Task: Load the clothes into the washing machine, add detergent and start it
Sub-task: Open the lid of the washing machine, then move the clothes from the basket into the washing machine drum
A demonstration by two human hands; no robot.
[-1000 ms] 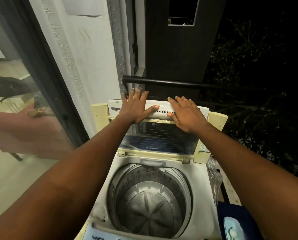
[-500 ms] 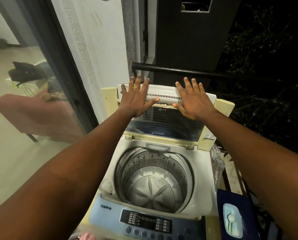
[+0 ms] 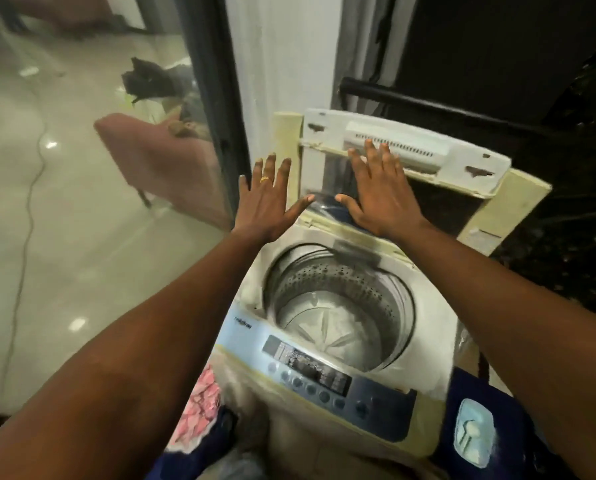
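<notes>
Yellowed white plastic all over: top-loading washer (image 3: pixel 324 403) with lid (image 3: pixel 403 150) folded up and back, standing open at the rear, close to a black rail (image 3: pixel 428 102). Steel drum (image 3: pixel 338 306) open and bare inside, perforated wall and ribbed floor in plain sight. Blue-grey control panel (image 3: pixel 310 372) along the near edge, row of round buttons under a dark display, lettering too blurred to read.

Left hand (image 3: pixel 267 206) raised flat, fingers spread wide, gold ring on one finger, gripping nothing, hovering off the washer's left rear corner; contact with the lid not apparent. Right hand (image 3: pixel 379 195) likewise splayed flat, palm away, in front of the lid's clear window, holding nothing; whether touching the lid or just off it, cannot tell through the motion blur. Both forearms stretched forward over the washer.

Pink-and-white patterned clothes (image 3: pixel 199 407) bunched low at the washer's front left corner, outside the drum, with dark blue cloth just beneath. Dark blue box (image 3: pixel 476 438) with a pale window at the lower right, just beside the washer. Glass door frame (image 3: pixel 217 109) to the left, a pink seat (image 3: pixel 158 157) beyond it on shiny tiled floor (image 3: pixel 64 237).
</notes>
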